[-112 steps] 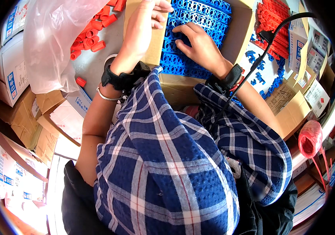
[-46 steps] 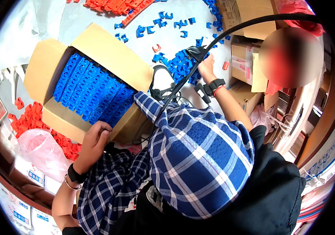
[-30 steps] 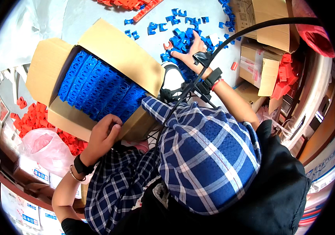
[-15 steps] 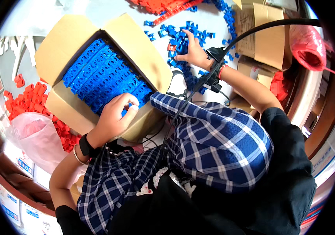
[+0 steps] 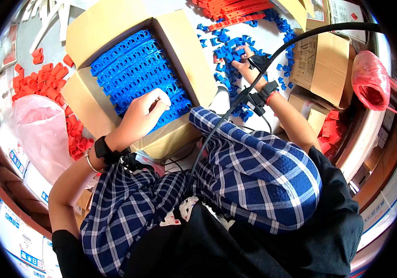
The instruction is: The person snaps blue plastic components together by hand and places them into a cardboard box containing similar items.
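An open cardboard box (image 5: 187, 51) in front of me holds joined rows of blue plastic pipe clips (image 5: 136, 69). My left hand (image 5: 145, 111) rests over the near corner of these rows, its fingers curled closed; whatever they hold, if anything, is hidden. To the right of the box, loose blue pipe clips (image 5: 221, 78) lie scattered on the floor. Among them is my right hand (image 5: 248, 69), thumb and fingers bent round a blue clip, partly covered by a black strap and cable.
Red pipe pieces (image 5: 45, 81) and a pinkish plastic bag (image 5: 41, 125) lie left of the box. Red clip strips (image 5: 235, 11) sit at the far side. Cardboard boxes (image 5: 330, 69) and a red plastic-wrapped roll (image 5: 370, 81) stand right. A black cable (image 5: 291, 39) arches across the view.
The view has shifted, so the box appears farther right. My right hand has gone from spread fingers to closing round a clip. The left hand's fingers have curled tighter over the rows.
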`<state>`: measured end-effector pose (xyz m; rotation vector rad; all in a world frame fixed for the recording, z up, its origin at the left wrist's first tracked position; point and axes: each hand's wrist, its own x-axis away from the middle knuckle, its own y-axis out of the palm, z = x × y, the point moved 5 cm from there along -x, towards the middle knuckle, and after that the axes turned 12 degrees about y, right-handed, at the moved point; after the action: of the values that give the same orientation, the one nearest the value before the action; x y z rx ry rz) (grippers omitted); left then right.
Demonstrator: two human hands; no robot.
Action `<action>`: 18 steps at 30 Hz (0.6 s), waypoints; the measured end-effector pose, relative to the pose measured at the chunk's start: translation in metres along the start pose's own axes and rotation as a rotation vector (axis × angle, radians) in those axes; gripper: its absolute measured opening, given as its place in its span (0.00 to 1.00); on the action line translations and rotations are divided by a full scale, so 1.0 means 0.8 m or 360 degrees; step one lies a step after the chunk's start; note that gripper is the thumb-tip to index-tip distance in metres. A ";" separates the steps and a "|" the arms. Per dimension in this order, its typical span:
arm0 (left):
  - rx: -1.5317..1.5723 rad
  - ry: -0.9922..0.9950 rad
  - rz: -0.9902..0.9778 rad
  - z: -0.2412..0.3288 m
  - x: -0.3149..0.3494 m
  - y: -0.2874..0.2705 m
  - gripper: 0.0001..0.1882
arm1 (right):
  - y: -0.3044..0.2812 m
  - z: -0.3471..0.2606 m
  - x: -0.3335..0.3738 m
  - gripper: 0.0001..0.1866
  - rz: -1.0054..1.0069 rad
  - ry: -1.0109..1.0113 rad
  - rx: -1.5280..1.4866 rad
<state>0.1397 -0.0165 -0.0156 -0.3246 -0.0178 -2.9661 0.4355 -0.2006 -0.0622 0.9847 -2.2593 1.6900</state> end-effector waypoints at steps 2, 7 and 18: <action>0.0167 -0.0090 0.0037 -0.005 0.000 0.004 0.08 | -0.003 0.006 0.010 0.18 -0.0044 0.0089 -0.0105; 0.0156 -0.0090 -0.0055 -0.002 -0.012 0.011 0.08 | -0.011 0.008 0.014 0.20 -0.0013 0.0053 -0.0274; 0.1336 -0.0383 0.0102 0.013 -0.047 0.007 0.14 | -0.039 -0.087 0.040 0.16 0.0245 -0.0253 -0.0690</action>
<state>0.1788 -0.0163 -0.0137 -0.5241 -1.1921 -2.5345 0.4109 -0.1554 0.0032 0.8853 -2.7032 1.1179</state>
